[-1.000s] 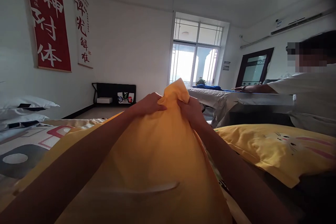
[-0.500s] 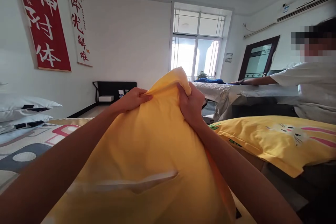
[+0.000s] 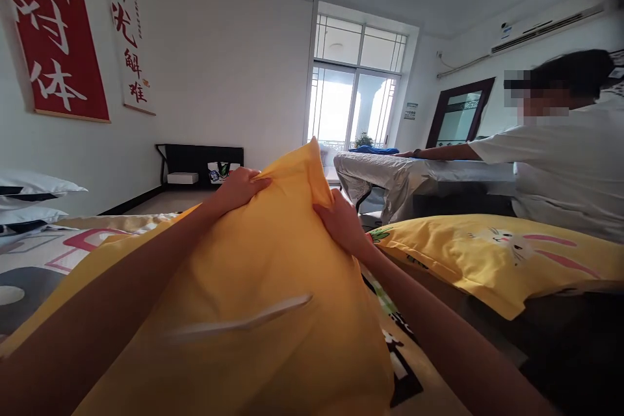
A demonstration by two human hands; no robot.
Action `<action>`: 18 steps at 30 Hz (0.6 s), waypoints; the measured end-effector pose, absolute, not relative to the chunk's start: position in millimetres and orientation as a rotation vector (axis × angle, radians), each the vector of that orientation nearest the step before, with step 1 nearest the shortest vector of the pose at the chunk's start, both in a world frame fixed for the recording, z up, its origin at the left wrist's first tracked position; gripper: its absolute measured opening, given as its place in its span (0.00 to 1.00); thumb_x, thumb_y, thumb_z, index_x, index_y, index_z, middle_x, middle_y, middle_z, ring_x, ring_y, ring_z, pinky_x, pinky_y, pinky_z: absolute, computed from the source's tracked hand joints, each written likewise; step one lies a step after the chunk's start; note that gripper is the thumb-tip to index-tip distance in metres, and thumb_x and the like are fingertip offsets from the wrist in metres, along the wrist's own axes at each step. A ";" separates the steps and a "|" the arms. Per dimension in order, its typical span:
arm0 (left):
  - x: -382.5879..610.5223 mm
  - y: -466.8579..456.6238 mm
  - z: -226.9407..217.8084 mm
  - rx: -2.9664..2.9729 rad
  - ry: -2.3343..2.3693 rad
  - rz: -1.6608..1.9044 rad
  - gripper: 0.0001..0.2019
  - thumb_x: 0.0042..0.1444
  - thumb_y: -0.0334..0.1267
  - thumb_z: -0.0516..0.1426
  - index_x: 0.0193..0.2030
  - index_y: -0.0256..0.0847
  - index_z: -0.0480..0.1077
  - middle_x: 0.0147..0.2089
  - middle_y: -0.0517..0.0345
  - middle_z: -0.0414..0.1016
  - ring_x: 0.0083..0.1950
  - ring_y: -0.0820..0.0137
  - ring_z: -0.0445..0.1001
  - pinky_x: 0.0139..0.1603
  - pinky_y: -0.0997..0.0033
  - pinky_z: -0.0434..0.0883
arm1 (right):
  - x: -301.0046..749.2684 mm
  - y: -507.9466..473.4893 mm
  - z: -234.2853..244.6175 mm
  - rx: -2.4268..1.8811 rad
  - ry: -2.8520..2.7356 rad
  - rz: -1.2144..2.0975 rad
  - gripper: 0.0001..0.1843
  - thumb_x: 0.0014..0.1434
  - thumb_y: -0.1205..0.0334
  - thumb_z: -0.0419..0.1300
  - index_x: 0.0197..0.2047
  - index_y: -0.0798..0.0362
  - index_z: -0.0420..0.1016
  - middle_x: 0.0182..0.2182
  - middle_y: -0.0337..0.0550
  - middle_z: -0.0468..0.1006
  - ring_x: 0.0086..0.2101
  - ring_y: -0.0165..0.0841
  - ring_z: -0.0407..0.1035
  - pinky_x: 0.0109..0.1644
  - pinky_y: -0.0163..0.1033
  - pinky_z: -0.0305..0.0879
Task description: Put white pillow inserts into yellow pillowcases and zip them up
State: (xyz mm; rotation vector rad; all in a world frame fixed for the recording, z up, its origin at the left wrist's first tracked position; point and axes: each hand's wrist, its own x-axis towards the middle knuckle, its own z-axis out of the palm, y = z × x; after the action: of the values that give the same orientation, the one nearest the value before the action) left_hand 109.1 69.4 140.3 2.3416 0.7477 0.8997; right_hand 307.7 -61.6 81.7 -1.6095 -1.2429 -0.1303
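A yellow pillowcase (image 3: 273, 253) rises in front of me, one corner pointing up. A slit low on its near side shows a strip of white; how full the case is inside I cannot tell. My left hand (image 3: 241, 187) pinches the cloth left of the raised corner. On the other side, my right hand (image 3: 342, 221) is closed on the edge just below that corner, thumb on the near face. To the right lies a yellow pillow (image 3: 453, 247) with a white rabbit and pink ears, apart from my hands.
Patterned bedding (image 3: 43, 260) lies under the pillowcase, with white-and-black pillows (image 3: 34, 188) at far left. A person in a white top (image 3: 560, 149) reaches over a table with a silvery cover (image 3: 380, 172) at right. A low black bench (image 3: 195, 162) stands by the wall.
My right hand has shifted lower along the edge, and the raised corner now stands more pointed. The pillowcase's left side spreads out further beneath my left arm. The view has turned slightly right.
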 end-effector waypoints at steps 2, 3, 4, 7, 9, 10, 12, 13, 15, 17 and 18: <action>105.4 68.1 142.3 2.356 0.813 0.878 0.19 0.52 0.56 0.55 0.33 0.39 0.72 0.27 0.62 0.71 0.28 0.71 0.68 0.27 0.74 0.59 | 309.9 -55.2 74.9 -1.664 -1.215 -0.242 0.12 0.53 0.51 0.58 0.33 0.50 0.64 0.27 0.40 0.72 0.33 0.39 0.67 0.39 0.44 0.63; 103.1 68.6 143.4 2.375 0.832 0.883 0.19 0.52 0.56 0.54 0.33 0.39 0.71 0.27 0.62 0.71 0.29 0.70 0.68 0.28 0.74 0.59 | 312.3 -54.8 70.6 -1.653 -1.206 -0.182 0.13 0.53 0.49 0.58 0.34 0.50 0.65 0.28 0.41 0.73 0.33 0.39 0.67 0.38 0.43 0.64; 100.8 70.0 144.3 2.403 0.847 0.904 0.19 0.53 0.55 0.54 0.33 0.39 0.71 0.28 0.61 0.71 0.30 0.70 0.68 0.29 0.74 0.59 | 315.1 -56.3 65.3 -1.623 -1.210 -0.040 0.15 0.53 0.47 0.59 0.34 0.51 0.66 0.28 0.41 0.74 0.33 0.38 0.68 0.38 0.42 0.64; 97.1 78.8 144.2 2.513 0.901 1.014 0.20 0.54 0.55 0.52 0.31 0.38 0.70 0.28 0.59 0.70 0.32 0.69 0.67 0.31 0.73 0.59 | 321.4 -67.2 43.2 -1.421 -1.278 0.560 0.21 0.54 0.42 0.57 0.36 0.53 0.71 0.30 0.43 0.76 0.33 0.37 0.71 0.36 0.40 0.67; 99.8 85.2 140.4 2.563 0.904 1.016 0.20 0.54 0.55 0.51 0.30 0.38 0.69 0.28 0.58 0.70 0.32 0.68 0.67 0.32 0.72 0.58 | 320.7 -72.5 25.2 -1.383 -1.337 0.631 0.22 0.57 0.42 0.54 0.36 0.54 0.71 0.29 0.44 0.76 0.32 0.36 0.71 0.34 0.38 0.66; 102.8 87.3 137.4 2.576 0.887 0.987 0.20 0.54 0.55 0.50 0.30 0.38 0.69 0.27 0.58 0.70 0.31 0.68 0.67 0.32 0.72 0.58 | 318.9 -72.9 16.2 -1.436 -1.365 0.498 0.20 0.58 0.45 0.52 0.34 0.55 0.71 0.29 0.44 0.76 0.31 0.35 0.70 0.33 0.37 0.65; 111.3 88.3 130.4 2.588 0.836 0.900 0.21 0.54 0.56 0.50 0.31 0.39 0.69 0.28 0.58 0.71 0.32 0.67 0.68 0.32 0.71 0.59 | 314.5 -69.3 -0.6 -1.562 -1.390 0.134 0.14 0.58 0.53 0.51 0.28 0.54 0.68 0.28 0.45 0.76 0.30 0.35 0.68 0.32 0.37 0.62; 115.8 87.3 126.9 2.596 0.832 0.864 0.21 0.54 0.56 0.49 0.31 0.39 0.69 0.29 0.57 0.71 0.33 0.66 0.68 0.32 0.71 0.59 | 312.8 -66.0 -8.1 -1.604 -1.391 0.000 0.11 0.56 0.58 0.51 0.27 0.53 0.66 0.27 0.46 0.75 0.29 0.34 0.67 0.33 0.37 0.61; 121.3 85.2 120.5 2.617 0.861 0.800 0.22 0.55 0.57 0.49 0.31 0.39 0.69 0.29 0.56 0.72 0.33 0.66 0.69 0.32 0.71 0.60 | 312.3 -59.5 -21.3 -1.630 -1.387 -0.089 0.06 0.53 0.65 0.50 0.27 0.52 0.65 0.30 0.49 0.76 0.30 0.35 0.67 0.35 0.37 0.60; 116.6 87.3 113.2 2.580 0.865 0.753 0.23 0.55 0.58 0.48 0.38 0.40 0.70 0.32 0.56 0.74 0.34 0.65 0.70 0.32 0.72 0.61 | 316.1 -55.5 -33.3 -1.624 -1.360 -0.102 0.06 0.53 0.67 0.48 0.31 0.52 0.66 0.33 0.50 0.77 0.33 0.36 0.68 0.36 0.37 0.60; 108.6 91.5 107.8 2.535 0.850 0.729 0.25 0.55 0.59 0.48 0.43 0.41 0.70 0.36 0.56 0.75 0.36 0.64 0.71 0.34 0.72 0.63 | 319.2 -54.7 -39.5 -1.624 -1.337 -0.119 0.07 0.54 0.67 0.47 0.32 0.51 0.66 0.34 0.50 0.76 0.33 0.36 0.68 0.36 0.38 0.60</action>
State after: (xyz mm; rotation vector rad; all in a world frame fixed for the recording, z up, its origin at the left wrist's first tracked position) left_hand 108.6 91.5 107.8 2.5348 0.8504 0.7289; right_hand 319.2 -54.7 -39.5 -1.6237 -1.3366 -0.1186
